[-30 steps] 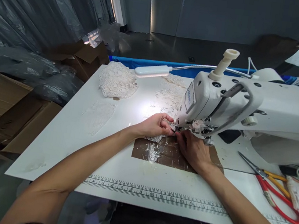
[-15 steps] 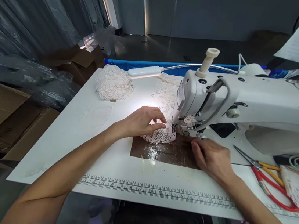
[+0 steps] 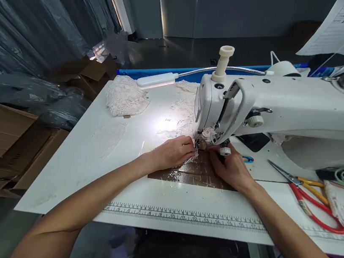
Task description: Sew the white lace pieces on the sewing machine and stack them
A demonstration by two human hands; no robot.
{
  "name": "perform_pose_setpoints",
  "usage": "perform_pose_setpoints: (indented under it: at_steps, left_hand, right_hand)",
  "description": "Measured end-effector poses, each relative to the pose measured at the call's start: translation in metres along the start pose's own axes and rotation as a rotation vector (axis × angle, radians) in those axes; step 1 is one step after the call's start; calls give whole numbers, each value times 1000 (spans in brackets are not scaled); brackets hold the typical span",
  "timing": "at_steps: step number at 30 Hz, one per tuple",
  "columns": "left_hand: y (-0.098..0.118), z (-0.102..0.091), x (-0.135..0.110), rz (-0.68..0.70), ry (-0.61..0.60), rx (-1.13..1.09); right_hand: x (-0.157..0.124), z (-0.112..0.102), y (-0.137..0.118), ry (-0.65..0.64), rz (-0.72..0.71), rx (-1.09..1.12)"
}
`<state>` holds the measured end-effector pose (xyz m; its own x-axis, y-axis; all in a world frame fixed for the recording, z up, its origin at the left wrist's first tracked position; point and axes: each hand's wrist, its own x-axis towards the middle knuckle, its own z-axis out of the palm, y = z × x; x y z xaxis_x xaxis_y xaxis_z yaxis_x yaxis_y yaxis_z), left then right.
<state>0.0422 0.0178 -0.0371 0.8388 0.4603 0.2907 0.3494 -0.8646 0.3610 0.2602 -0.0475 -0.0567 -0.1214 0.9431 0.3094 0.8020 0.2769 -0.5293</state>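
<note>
My left hand [image 3: 175,153] is closed at the edge of a white lace piece [image 3: 184,115], just left of the needle area of the white sewing machine [image 3: 216,101]. Most of the lace lies behind that hand, under the lamp's light. My right hand [image 3: 232,167] reaches in from the right beside the presser foot, fingers drawn together. Its fingertips are partly hidden by the machine's knob, and what they hold cannot be made out. Beneath both hands is a shiny brown sheet [image 3: 197,176] on the table. A small lace rosette [image 3: 209,133] hangs on the machine head.
Red-handled scissors [image 3: 317,209] and a yellow-handled pair [image 3: 313,189] lie at right. A lace pile [image 3: 127,97] and a thin lace piece [image 3: 109,135] are on the left. A lamp [image 3: 158,80] reaches over the table. A printed ruler [image 3: 185,217] runs along the front edge.
My left hand has come down and closed at the lace edge. My right hand has moved in toward the presser foot, uncovering a blue clip-like item. The view has shifted slightly.
</note>
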Motion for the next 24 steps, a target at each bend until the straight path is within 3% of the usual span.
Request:
perform_pose_setpoints:
  at_steps: [9,21,24]
  left_hand:
    - [-6,8,-4,-5,142,-59]
    - [0,12,-5,43,122,190]
    - [0,13,-6,58,99,251]
  right_hand:
    - [-7,1,3,177,-45,-4]
    - [-8,3,5,134,-56,-41]
    - [-6,1,3,57,-86,-9]
